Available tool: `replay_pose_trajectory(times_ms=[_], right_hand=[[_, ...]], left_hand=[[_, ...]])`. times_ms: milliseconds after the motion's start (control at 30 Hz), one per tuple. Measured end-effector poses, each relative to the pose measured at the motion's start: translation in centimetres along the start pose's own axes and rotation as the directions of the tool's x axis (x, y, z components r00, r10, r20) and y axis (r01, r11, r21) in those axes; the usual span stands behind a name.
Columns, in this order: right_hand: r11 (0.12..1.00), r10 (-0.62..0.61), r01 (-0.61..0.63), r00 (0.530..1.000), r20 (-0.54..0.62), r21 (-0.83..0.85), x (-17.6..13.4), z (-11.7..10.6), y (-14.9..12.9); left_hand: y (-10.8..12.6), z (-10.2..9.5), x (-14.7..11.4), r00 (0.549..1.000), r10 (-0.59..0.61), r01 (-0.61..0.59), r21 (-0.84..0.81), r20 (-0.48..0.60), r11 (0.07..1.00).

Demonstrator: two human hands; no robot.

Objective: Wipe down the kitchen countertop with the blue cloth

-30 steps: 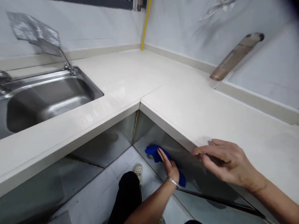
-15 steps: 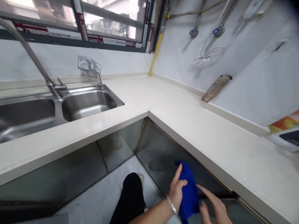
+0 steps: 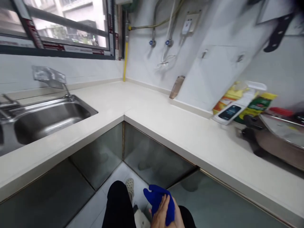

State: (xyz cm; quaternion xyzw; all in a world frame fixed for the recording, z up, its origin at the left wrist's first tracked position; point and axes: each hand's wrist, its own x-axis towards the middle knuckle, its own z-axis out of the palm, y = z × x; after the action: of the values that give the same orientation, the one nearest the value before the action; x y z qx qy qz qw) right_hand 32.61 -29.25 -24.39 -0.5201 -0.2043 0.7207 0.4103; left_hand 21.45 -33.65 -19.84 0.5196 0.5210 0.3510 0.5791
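A bright blue cloth (image 3: 154, 198), bunched up with two pointed corners sticking out to the left, is low in the head view, between my hands. My left hand (image 3: 161, 213) lies over its front with the fingers pressed together on the fabric. Against the right side of the cloth is my right hand (image 3: 178, 217), partly hidden behind it. Both hands are close together and cut off by the bottom edge. The cloth is in front of the lower cabinet doors (image 3: 152, 158), below the counter edge.
An L-shaped pale countertop (image 3: 152, 107) runs around the corner, with a steel sink (image 3: 52, 117) on the left. To the right stand a white spray bottle (image 3: 234, 109), yellow-green packets (image 3: 256, 106) and a lidded pan (image 3: 277, 142). A brown cylinder (image 3: 177, 87) leans against the wall.
My view has swung right, bringing the bottle, packets and pan into sight. My hands have come together around the blue cloth and sit lower, closer to my legs.
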Motion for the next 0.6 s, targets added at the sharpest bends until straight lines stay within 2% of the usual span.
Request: replay_pose_trajectory(times_ms=[67, 133, 233, 300, 333, 367, 400, 433, 467, 500, 533, 567, 600], right_hand=[[1.000, -0.018, 0.018, 0.999, -0.039, -0.009, 0.6, -0.6, 0.3], [0.998, -0.045, 0.042, 0.997, -0.060, -0.045, 1.2, -1.3, 0.3], [0.993, -0.057, 0.051, 0.997, -0.049, -0.107, 2.0, -1.8, -0.5], [0.986, -0.090, 0.078, 0.993, -0.075, -0.146, 2.5, -1.8, -1.3], [0.977, -0.136, 0.116, 0.986, -0.101, -0.177, 2.8, -1.7, -1.9], [0.957, -0.205, 0.173, 0.971, -0.120, -0.233, 3.0, -1.6, -2.6], [0.912, -0.300, 0.251, 0.947, -0.111, -0.325, 3.3, -1.2, -3.5], [0.823, -0.420, 0.354, 0.906, -0.057, -0.444, 3.6, -0.8, -4.6], [0.672, -0.545, 0.476, 0.836, 0.055, -0.567, 3.8, -0.2, -5.8], [0.450, -0.651, 0.600, 0.727, 0.216, -0.662, 4.1, 0.5, -7.1], [0.173, -0.703, 0.691, 0.586, 0.403, -0.702, 4.4, 1.4, -8.5], [-0.116, -0.689, 0.725, 0.433, 0.581, -0.679, 4.7, 2.4, -10.0], [-0.367, -0.624, 0.701, 0.303, 0.721, -0.612, 5.1, 3.3, -11.3]], left_hand=[[0.8, -0.9, -0.2, 0.999, -0.046, 0.047, 0.050, -0.022, 0.998], [1.1, -1.5, -0.3, 0.999, -0.029, 0.028, -0.017, -0.041, 0.999], [1.4, -2.8, -0.1, 0.996, 0.045, -0.057, -0.164, -0.075, 0.985], [2.7, -4.7, 0.4, 0.974, 0.162, -0.179, -0.099, -0.156, 0.979], [3.8, -6.1, 0.9, 0.942, 0.268, -0.270, 0.022, -0.204, 0.963], [5.3, -7.7, 1.4, 0.876, 0.431, -0.393, 0.197, -0.216, 0.898], [7.0, -9.5, 2.2, 0.765, 0.611, -0.524, 0.355, -0.204, 0.774], [8.9, -11.3, 3.1, 0.617, 0.768, -0.627, 0.481, -0.173, 0.613], [10.9, -13.0, 4.1, 0.490, 0.862, -0.671, 0.576, -0.129, 0.468], [12.9, -14.6, 5.3, 0.408, 0.908, -0.672, 0.643, -0.090, 0.366], [14.7, -16.0, 6.5, 0.358, 0.931, -0.654, 0.691, -0.075, 0.308], [16.5, -17.1, 7.8, 0.331, 0.941, -0.628, 0.728, -0.070, 0.276], [17.9, -18.1, 9.2, 0.320, 0.945, -0.596, 0.760, -0.071, 0.258]])
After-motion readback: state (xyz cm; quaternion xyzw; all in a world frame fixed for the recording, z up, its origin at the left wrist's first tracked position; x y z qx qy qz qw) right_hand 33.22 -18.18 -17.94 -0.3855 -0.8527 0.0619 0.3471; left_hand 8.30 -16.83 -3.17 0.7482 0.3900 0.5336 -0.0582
